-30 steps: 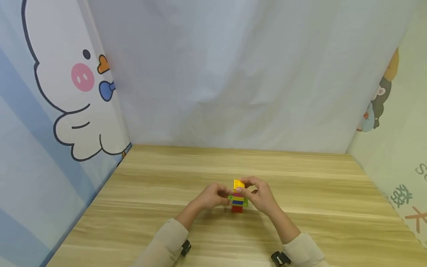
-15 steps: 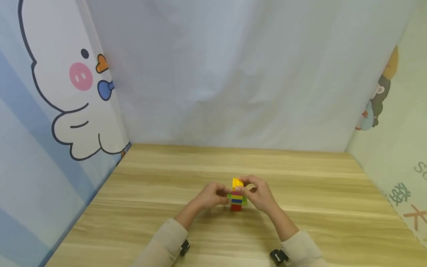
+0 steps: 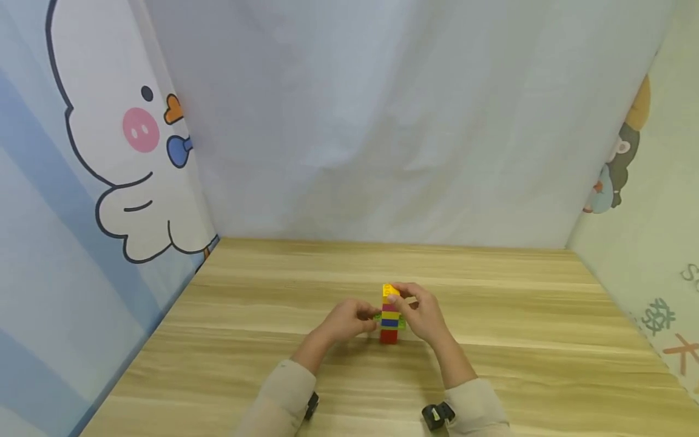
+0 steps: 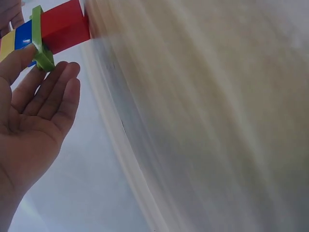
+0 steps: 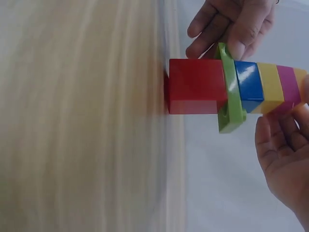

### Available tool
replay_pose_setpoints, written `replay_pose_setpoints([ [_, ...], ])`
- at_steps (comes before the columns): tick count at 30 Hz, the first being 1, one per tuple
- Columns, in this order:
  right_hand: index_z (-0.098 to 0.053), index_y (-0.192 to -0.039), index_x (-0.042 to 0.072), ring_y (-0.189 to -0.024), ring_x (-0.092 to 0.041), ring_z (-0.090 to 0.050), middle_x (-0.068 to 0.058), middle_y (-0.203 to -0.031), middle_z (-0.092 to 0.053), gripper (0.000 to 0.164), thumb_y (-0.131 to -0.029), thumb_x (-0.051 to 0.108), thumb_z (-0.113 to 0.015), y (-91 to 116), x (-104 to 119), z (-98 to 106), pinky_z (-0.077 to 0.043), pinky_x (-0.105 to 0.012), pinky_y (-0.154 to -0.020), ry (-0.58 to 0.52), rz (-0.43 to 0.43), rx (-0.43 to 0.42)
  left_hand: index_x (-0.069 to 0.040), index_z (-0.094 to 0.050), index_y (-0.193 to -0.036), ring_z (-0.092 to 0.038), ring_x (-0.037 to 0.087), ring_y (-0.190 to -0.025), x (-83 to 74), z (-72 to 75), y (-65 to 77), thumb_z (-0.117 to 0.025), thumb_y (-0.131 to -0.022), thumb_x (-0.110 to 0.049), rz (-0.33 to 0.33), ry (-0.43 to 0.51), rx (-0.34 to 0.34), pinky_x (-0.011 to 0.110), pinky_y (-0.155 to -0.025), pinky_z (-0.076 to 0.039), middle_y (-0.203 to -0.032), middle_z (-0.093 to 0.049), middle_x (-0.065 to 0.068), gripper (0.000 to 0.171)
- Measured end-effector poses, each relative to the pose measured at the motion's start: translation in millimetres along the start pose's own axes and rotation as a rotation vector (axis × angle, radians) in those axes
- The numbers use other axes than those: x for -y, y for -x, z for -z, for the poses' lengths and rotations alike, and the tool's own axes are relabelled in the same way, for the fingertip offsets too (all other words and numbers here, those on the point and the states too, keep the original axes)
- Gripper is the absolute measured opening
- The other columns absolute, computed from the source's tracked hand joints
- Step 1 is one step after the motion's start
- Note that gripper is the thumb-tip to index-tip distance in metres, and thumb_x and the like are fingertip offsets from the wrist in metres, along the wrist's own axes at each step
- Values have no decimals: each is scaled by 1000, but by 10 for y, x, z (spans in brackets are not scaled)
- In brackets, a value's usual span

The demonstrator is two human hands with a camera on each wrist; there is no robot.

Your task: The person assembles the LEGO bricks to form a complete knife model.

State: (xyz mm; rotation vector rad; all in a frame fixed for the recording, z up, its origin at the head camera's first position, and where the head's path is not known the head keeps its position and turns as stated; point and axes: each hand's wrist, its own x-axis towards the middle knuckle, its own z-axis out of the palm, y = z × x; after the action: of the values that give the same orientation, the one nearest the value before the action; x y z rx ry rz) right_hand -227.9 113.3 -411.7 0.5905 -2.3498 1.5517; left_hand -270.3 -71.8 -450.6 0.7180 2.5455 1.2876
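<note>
The left hand (image 3: 349, 320) is touching the green plate (image 5: 231, 104) with relaxed fingers, its grip holding nothing. The right hand (image 3: 420, 312) is pinching the brick tower (image 3: 389, 317) (near its yellow top) on the tabletop (image 3: 519, 376).

The block tower (image 3: 389, 315) at the centre of my head view is smooth, glossy plastic, its red base (image 5: 195, 86) catching a soft sheen. It stands on my table (image 3: 262, 364), a matt wood-grain top. The backdrop (image 3: 382, 121) above looks like creased, matt cloth. My sleeves (image 3: 278, 400) are soft, dull fabric.
</note>
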Motion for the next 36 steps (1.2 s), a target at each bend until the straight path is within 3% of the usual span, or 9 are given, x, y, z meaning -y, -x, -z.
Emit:
replay_pose_setpoints([
  [3, -59, -112, -11, -88, -33, -56, -18, -95, -60, 26, -91, 3, -58, -28, -36, -40, -52, -28, -68, 12, 21, -56, 1, -65, -113, -61, 17, -89, -21, -3, -23, -65, -87, -15, -18, -50, 4, 31, -75, -51, -107, -66, 8, 31],
  [10, -62, -112, -6, -82, -24, -56, -10, -91, -61, 27, -88, 7, -64, -127, -494, -138, -53, -28, -65, 52, 114, -160, 5, -62, -115, -62, 19, -87, -25, -57, -73, -65, -86, -12, -48, -80, 0, 28, -73, -51, -110, -64, 13, 33],
  [16, -61, -113, -7, -80, -25, -56, -13, -93, -61, 30, -85, 2, -66, -143, -511, -146, -54, -30, -68, 64, 166, -173, 7, -59, -117, -59, 17, -80, -44, -119, -107, -72, -81, -12, -36, -108, -24, 26, -69, -50, -103, -64, 12, 43],
  [20, -59, -117, -7, -83, -27, -56, -15, -97, -60, 35, -84, 1, -67, -150, -524, -151, -54, -33, -70, 67, 155, -163, 6, -59, -117, -52, 14, -72, -51, -140, -137, -74, -79, -12, -16, -152, -49, 26, -63, -46, -87, -62, 4, 45],
  [26, -54, -125, -5, -89, -30, -56, -19, -108, -58, 44, -83, -3, -67, -164, -547, -145, -53, -34, -73, 60, 101, -104, 6, -61, -110, -51, 15, -68, -55, -162, -152, -75, -77, -10, -1, -129, -89, 27, -61, -46, -78, -58, 2, 40],
  [30, -48, -130, -6, -93, -33, -56, -21, -114, -55, 52, -82, -5, -67, -179, -569, -134, -53, -35, -75, 48, 56, -65, 8, -61, -105, -52, 15, -68, -85, -170, -155, -76, -75, -10, -7, -82, -114, 28, -62, -47, -78, -59, 3, 38],
  [36, -42, -135, -6, -97, -34, -55, -22, -117, -52, 58, -83, -3, -67, -191, -585, -126, -52, -37, -77, 50, 4, -34, 6, -60, -111, -55, 17, -77, -56, -210, -196, -76, -76, -9, 70, -11, -127, 30, -69, -49, -88, -62, 4, 42],
])
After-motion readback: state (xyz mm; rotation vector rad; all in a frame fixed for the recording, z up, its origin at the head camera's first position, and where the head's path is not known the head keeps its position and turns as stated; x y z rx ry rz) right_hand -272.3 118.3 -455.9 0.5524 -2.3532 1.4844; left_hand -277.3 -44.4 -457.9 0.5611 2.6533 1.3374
